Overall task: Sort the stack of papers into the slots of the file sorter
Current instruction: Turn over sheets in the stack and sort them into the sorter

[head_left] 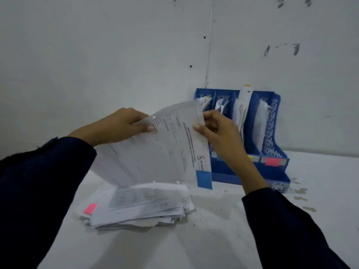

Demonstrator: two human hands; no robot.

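Visibility limits: the print on the held sheet [174,144] is blurred and cannot be read. The held sheet covers the lower left part of the file sorter [272,167], including the fronts of its two left slots. The right forearm crosses the sorter's front ledge and hides part of the coloured labels there; only a yellow label and a red label [273,162] are partly visible. Whether one sheet or several are held cannot be told with certainty; a second sheet edge shows behind the lower left of the first. Both sleeves are cut off by the frame edges.

Hands: the left hand [116,127] grips the upper left edge of the held sheet, thumb on the near face and fingers curled behind. The right hand [219,129] pinches the upper right edge, thumb on the near face. The sheet is raised, tilted, and carries a blue tab [204,179] at its lower right corner.

Position of task items: the stack of papers [143,206] lies flat on the white table [213,239], directly below the held sheet and between the two forearms. A pink tab [90,208] projects from its left side. The file sorter stands against the wall [97,55], behind the right hand; all four slots contain upright papers.
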